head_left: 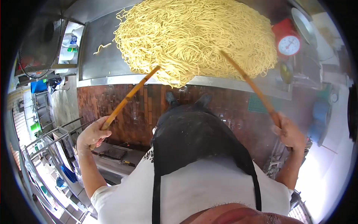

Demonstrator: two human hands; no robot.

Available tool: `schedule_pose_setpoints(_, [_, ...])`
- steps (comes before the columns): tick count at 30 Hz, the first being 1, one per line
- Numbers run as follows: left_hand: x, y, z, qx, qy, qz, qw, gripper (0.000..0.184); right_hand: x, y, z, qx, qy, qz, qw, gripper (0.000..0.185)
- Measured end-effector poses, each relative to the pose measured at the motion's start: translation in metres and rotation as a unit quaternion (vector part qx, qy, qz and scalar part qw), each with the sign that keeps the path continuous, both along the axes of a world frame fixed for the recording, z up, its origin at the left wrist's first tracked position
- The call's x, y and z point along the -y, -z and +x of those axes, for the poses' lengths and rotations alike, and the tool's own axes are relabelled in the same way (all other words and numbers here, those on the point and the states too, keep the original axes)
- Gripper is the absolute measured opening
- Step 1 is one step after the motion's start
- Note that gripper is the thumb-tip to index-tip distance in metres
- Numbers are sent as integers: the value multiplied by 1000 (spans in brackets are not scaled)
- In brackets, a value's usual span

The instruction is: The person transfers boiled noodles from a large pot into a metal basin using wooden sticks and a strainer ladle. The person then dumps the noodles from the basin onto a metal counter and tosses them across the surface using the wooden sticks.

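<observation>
A broad heap of yellow noodles (194,37) covers most of the metal worktop (99,61) in front of me. My left hand (93,132) is closed around the lower end of a bamboo stick (128,98). That stick slants up to the right, its tip at the near left edge of the noodles. In my right hand (289,130), the fingers wrap round a second wooden stick (251,84). Its tip lies over the middle right of the heap; whether it touches the noodles I cannot tell.
A red dial scale (287,39) with a metal pan (304,26) stands right of the noodles. One loose noodle strand (101,47) lies to their left. Brown tiled floor (123,112) shows below the worktop's edge. Metal racks (56,145) are at left, blue containers (320,115) at right.
</observation>
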State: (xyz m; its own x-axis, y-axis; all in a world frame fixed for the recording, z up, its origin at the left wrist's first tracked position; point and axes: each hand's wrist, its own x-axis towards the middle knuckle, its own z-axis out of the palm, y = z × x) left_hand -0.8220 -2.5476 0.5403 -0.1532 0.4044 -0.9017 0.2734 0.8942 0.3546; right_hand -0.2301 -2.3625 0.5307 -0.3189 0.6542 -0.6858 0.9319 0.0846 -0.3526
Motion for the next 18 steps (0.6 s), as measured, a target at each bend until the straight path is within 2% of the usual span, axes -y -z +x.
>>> schedule_pose_setpoints(1, [3, 6, 6, 11, -6, -10, 1000, 62, 3, 2, -20, -27, -16, 2, 1000, 33])
schedule_pose_setpoints(3, [3, 57, 25, 56, -67, 36, 996, 64, -4, 66, -69, -116, -55, 8, 992, 36])
schedule_pose_setpoints(4, [-3, 86, 45, 82, -129, 67, 986, 59, -9, 90, -114, -55, -28, -39, 997, 36])
schedule_pose_setpoints(5, [-11, 119, 61, 133, -173, 118, 969, 56, -18, 126, -152, -92, -31, -74, 993, 36])
schedule_pose_setpoints(6, [-37, 131, 81, 119, -176, 174, 961, 43, -20, 168, -187, -197, -63, 73, 976, 33])
schedule_pose_setpoints(7, [-64, 154, 78, 140, -198, 193, 951, 27, -32, 152, -241, -182, 14, -26, 983, 31])
schedule_pose_setpoints(8, [-89, 171, 71, 155, -207, 254, 932, 15, -46, 129, -278, -159, 0, -53, 986, 35])
schedule_pose_setpoints(9, [-117, 170, 61, 114, -184, 300, 929, 13, -59, 129, -307, -169, -12, -34, 985, 34])
schedule_pose_setpoints(10, [-142, 186, 40, 159, -244, 337, 896, 12, -71, 128, -330, -179, -24, -15, 983, 33])
schedule_pose_setpoints(11, [-157, 175, 14, 175, -235, 359, 886, 12, -80, 122, -345, -225, 25, -12, 974, 33])
schedule_pose_setpoints(12, [-167, 144, 3, 202, -288, 359, 864, 13, -84, 113, -357, -268, 76, -13, 960, 33])
schedule_pose_setpoints(13, [-175, 126, -8, 232, -271, 395, 847, 15, -87, 101, -367, -314, 97, -25, 944, 30])
schedule_pose_setpoints(15, [-190, 122, -33, 215, -231, 452, 834, 27, -89, 81, -378, -401, 139, -56, 904, 26])
schedule_pose_setpoints(16, [-196, 120, -42, 209, -215, 481, 824, 32, -90, 82, -377, -361, 102, -7, 927, 27])
schedule_pose_setpoints(18, [-168, 128, -80, 115, -131, 439, 882, 34, -93, 87, -352, -276, 32, 93, 956, 31])
